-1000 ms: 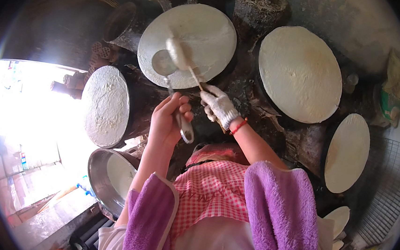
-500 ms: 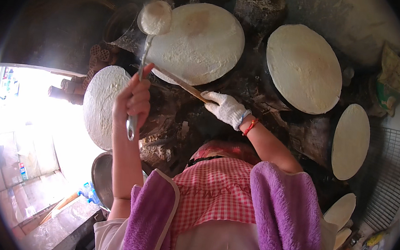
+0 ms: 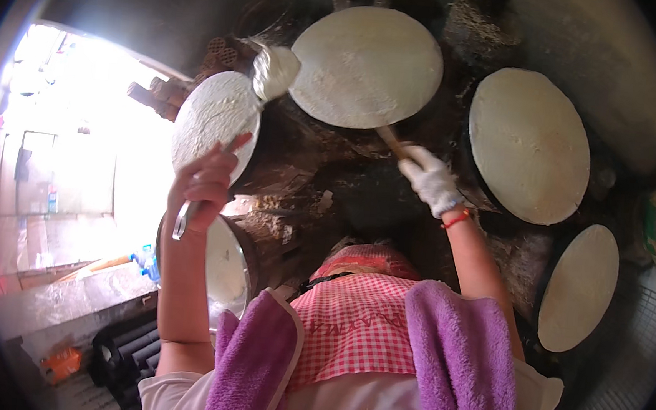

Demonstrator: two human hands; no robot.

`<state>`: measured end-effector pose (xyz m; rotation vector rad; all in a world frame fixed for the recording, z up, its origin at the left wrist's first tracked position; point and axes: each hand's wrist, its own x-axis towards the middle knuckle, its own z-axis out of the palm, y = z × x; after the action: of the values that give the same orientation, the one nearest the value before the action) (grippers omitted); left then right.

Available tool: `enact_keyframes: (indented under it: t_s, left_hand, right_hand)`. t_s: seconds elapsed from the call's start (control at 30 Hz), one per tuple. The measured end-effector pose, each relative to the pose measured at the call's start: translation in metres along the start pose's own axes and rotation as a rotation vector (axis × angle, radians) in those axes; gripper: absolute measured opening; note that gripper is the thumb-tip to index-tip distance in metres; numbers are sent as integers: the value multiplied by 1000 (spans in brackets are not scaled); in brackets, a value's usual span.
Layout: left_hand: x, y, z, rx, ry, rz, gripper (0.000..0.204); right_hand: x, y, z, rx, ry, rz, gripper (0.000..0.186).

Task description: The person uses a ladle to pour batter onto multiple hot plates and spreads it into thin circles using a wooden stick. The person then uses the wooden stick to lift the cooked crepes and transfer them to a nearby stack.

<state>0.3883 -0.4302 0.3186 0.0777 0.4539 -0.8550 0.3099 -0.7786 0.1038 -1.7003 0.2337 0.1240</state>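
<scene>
My bare left hand (image 3: 205,184) is closed around the handle of a metal ladle (image 3: 275,71), with its index finger partly raised. The ladle's bowl, pale and smeared by motion, hangs between the left round griddle (image 3: 215,123) and the far middle one (image 3: 366,69). A thin, off-white layer covers both griddles. In a white knit glove, my right hand (image 3: 431,182) grips a flat wooden stick (image 3: 390,139). Its far end meets the near rim of the middle griddle, at least as seen from above. Whether the stick touches the layer I cannot tell.
Two more coated griddles, one larger (image 3: 529,148) and one lower down (image 3: 579,288), stand on the right. Close to my left forearm is a metal pot (image 3: 245,264) with whitish contents. Perforated cylindrical blocks (image 3: 169,94) lie beyond the left griddle; black ones (image 3: 131,355) lie lower left.
The ladle has come off the middle griddle's left edge toward the left griddle. My right hand and the stick have shifted right along the middle griddle's near rim. The whole view has turned somewhat.
</scene>
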Motion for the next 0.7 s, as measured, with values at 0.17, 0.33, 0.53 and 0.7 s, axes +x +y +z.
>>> enact_keyframes:
  t_s: [0.17, 0.33, 0.53, 0.7]
  left_hand:
    - [-37, -21, -58, 25, 112, 32, 44]
    - [-71, -37, -98, 159, 34, -35, 45]
    - [-85, -49, -111, 265, -259, -276, 57]
    - [-70, -74, -115, 738, -323, -300, 51]
  right_hand:
    - [-84, 52, 25, -167, -103, -224, 36]
    - [-180, 65, 60, 5, 266, -136, 34]
    - [-283, -4, 101, 527, 469, 173, 37]
    - [-336, -41, 103, 550, 511, 80, 47]
